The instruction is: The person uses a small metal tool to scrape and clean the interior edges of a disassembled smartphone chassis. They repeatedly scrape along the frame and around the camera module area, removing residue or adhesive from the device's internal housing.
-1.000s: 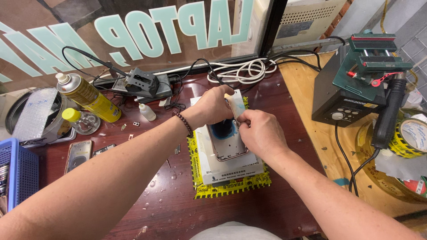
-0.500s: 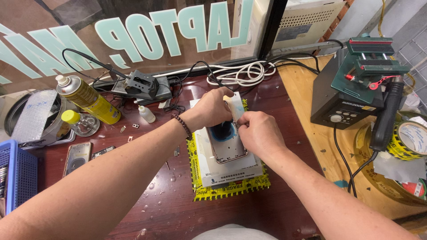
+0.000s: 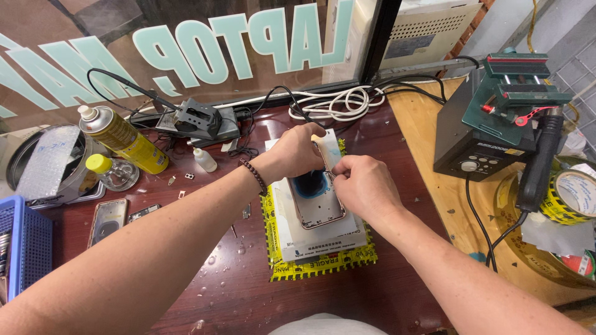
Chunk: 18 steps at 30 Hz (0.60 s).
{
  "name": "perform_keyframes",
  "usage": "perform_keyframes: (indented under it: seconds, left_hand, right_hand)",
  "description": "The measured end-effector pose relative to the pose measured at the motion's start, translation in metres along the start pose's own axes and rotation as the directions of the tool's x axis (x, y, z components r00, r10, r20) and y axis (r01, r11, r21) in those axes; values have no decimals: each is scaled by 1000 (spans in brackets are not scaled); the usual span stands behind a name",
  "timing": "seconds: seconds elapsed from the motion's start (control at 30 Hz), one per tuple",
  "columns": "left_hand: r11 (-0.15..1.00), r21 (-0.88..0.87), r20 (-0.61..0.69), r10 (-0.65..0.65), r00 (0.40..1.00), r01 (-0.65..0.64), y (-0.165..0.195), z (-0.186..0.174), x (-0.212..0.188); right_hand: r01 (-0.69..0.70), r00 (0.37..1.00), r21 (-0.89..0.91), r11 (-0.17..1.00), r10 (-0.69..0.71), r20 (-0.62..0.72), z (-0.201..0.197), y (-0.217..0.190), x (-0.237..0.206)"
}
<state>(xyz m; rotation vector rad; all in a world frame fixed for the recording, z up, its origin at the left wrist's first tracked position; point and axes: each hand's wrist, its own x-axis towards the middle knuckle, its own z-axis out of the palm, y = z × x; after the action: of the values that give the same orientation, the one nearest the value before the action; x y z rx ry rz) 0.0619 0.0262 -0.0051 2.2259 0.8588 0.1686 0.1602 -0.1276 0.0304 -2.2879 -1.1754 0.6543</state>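
A phone back housing (image 3: 313, 208) with a dark blue patch lies face up on a white box (image 3: 316, 239). The box rests on a pad wrapped in yellow tape (image 3: 323, 265). My left hand (image 3: 297, 152), with a bead bracelet on the wrist, reaches in from the left and grips the upper end of a white strip (image 3: 328, 152) at the housing's top edge. My right hand (image 3: 363, 186) comes from the right and pinches the strip's lower end beside the housing's top right corner. Whether a small tool is between those fingers is hidden.
At left stand a yellow spray can (image 3: 124, 139), a yellow-capped bottle (image 3: 108, 170), a small dropper bottle (image 3: 203, 160), a loose phone (image 3: 107, 220) and a blue basket (image 3: 22, 248). A soldering stand (image 3: 198, 118) and coiled white cable (image 3: 335, 102) lie behind. A black-green station (image 3: 490, 124) and tape roll (image 3: 574, 192) sit right.
Both hands stay at the top of the housing with the strip between them; only small finger shifts show.
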Motion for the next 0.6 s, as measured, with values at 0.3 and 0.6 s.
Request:
perform_keyframes:
  seconds: [0.3, 0.6]
  left_hand:
    - [1000, 24, 31, 11, 999, -12, 5, -1, -1]
    - [999, 44, 41, -3, 999, 1, 7, -3, -1]
  right_hand:
    - [8, 1000, -91, 996, -6, 21, -7, -5, 5]
    - [9, 997, -122, 993, 0, 71, -14, -9, 5]
